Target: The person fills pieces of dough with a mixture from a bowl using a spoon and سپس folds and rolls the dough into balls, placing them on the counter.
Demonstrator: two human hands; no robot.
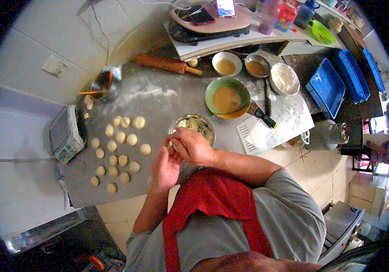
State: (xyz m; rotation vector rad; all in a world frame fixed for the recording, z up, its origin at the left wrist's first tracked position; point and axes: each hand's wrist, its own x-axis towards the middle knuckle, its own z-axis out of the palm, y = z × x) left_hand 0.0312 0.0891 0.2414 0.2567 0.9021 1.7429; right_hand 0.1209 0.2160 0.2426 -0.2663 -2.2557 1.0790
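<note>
My left hand [166,168] is turned palm up, and my right hand [191,146] lies over its fingers, so anything between them is hidden. Right behind the hands stands a round metal bowl [211,131] holding a floury, lumpy mass, partly covered by my right hand. To the left, many round dough balls [120,137] sit spaced out on the grey worktop [160,108]. Beyond the bowl, to its right, is a green bowl [227,97] of brownish liquid.
A wooden rolling pin [162,64] lies at the back. A digital scale [65,136] stands at the left wall. Right of centre are a white bowl of flour [284,79], a scraper with a dark handle [262,117], a white slotted plastic piece [249,136] and blue trays [327,88].
</note>
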